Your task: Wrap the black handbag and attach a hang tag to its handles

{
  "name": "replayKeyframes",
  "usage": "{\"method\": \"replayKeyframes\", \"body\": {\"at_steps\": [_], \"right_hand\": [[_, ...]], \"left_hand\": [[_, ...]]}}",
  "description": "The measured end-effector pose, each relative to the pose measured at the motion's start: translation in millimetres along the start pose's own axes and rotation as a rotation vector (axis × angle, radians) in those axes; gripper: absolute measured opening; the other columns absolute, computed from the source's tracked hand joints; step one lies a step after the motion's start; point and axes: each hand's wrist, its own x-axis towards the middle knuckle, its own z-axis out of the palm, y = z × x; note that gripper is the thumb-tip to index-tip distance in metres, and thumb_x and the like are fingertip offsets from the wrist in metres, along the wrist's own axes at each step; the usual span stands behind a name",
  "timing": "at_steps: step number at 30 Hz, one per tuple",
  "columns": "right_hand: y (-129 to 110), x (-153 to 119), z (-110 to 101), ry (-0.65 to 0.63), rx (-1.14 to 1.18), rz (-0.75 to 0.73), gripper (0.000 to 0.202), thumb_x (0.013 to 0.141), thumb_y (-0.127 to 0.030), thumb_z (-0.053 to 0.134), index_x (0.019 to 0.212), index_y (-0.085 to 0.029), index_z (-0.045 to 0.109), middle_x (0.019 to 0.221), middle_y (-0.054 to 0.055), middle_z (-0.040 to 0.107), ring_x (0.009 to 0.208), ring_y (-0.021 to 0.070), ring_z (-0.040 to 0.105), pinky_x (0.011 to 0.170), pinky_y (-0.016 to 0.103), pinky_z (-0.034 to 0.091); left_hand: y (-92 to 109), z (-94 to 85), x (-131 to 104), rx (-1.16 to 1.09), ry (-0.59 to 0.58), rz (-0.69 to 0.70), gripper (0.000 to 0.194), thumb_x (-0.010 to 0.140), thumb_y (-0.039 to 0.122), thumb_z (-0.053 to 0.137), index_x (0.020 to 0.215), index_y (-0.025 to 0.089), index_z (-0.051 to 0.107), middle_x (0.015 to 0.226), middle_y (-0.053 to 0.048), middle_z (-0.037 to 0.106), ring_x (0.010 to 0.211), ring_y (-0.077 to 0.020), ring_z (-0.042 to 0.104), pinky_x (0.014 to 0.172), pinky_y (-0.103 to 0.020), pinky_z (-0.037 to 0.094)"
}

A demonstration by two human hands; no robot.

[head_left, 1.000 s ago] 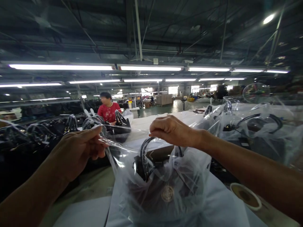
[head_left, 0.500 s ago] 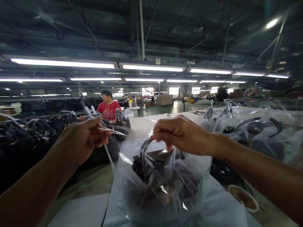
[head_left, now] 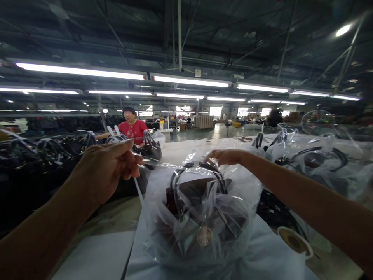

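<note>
My left hand [head_left: 106, 171] is up at the left, thumb and fingers pinched on the edge of the clear plastic bag [head_left: 186, 233], pulling that film taut. The bag sits right in front of me on the white table [head_left: 96, 256], wrapped around a dark handbag [head_left: 201, 212] with a round gold emblem facing me. My right hand [head_left: 225, 156] reaches over the far side, fingertips on the plastic above the handbag's handles; whether it grips there, I can't tell. A roll of tape [head_left: 294, 242] lies near right. More bagged handbags [head_left: 317, 163] crowd the right; dark ones line the left. A person in a red shirt [head_left: 132, 128] stands far off under long strip lights.
</note>
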Motion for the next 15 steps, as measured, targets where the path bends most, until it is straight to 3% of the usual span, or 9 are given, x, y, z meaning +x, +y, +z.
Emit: {"method": "replayKeyframes", "body": {"at_steps": [3, 6, 9, 13, 15], "right_hand": [[3.2, 18.4, 7.0, -0.164, 0.145, 0.048, 0.028, 0.075, -0.023, 0.061, 0.1, -0.011, 0.065, 0.094, 0.006, 0.067, 0.09, 0.0164, 0.061, 0.073, 0.023, 0.048], [0.0, 36.1, 11.9, -0.282, 0.181, 0.088, 0.035, 0.062, -0.026, 0.073, 0.093, -0.01, 0.068, 0.082, 0.005, 0.067, 0.082, 0.0178, 0.061, 0.071, 0.024, 0.048], [-12.4, 40.6, 13.4, -0.251, 0.175, 0.064, 0.031, 0.058, -0.028, 0.075, 0.08, -0.007, 0.069, 0.067, 0.003, 0.064, 0.069, 0.0164, 0.06, 0.064, 0.025, 0.048], [-31.5, 27.6, 22.1, -0.289, 0.24, -0.121, 0.016, 0.071, -0.024, 0.063, 0.078, -0.011, 0.068, 0.065, 0.0, 0.064, 0.061, 0.0124, 0.059, 0.059, 0.022, 0.05], [-32.3, 19.7, 31.3, -0.199, 0.109, -0.202, 0.009, 0.074, -0.02, 0.061, 0.08, -0.016, 0.068, 0.067, -0.002, 0.066, 0.059, 0.0112, 0.059, 0.055, 0.02, 0.05]], "left_hand": [[3.8, 4.7, -4.6, 0.003, -0.018, 0.01, 0.031, 0.049, 0.039, 0.069, 0.046, 0.014, 0.05, 0.047, -0.009, 0.06, 0.037, -0.0162, 0.052, 0.031, -0.02, 0.034], [5.8, 4.1, -6.3, 0.024, -0.025, 0.024, 0.03, 0.053, 0.038, 0.068, 0.047, 0.014, 0.05, 0.047, -0.009, 0.06, 0.035, -0.0152, 0.051, 0.031, -0.02, 0.035], [5.6, -2.6, -1.9, -0.001, 0.011, 0.006, 0.026, 0.059, 0.033, 0.064, 0.048, 0.014, 0.05, 0.049, -0.008, 0.061, 0.033, -0.014, 0.049, 0.031, -0.02, 0.034], [4.0, -7.3, 4.7, -0.065, 0.017, 0.007, 0.024, 0.065, 0.029, 0.06, 0.048, 0.014, 0.051, 0.049, -0.007, 0.06, 0.035, -0.0136, 0.052, 0.033, -0.02, 0.034], [4.8, -3.9, 2.2, -0.075, -0.007, 0.023, 0.025, 0.067, 0.027, 0.059, 0.047, 0.015, 0.051, 0.046, -0.006, 0.057, 0.038, -0.0151, 0.054, 0.033, -0.019, 0.033]]}}
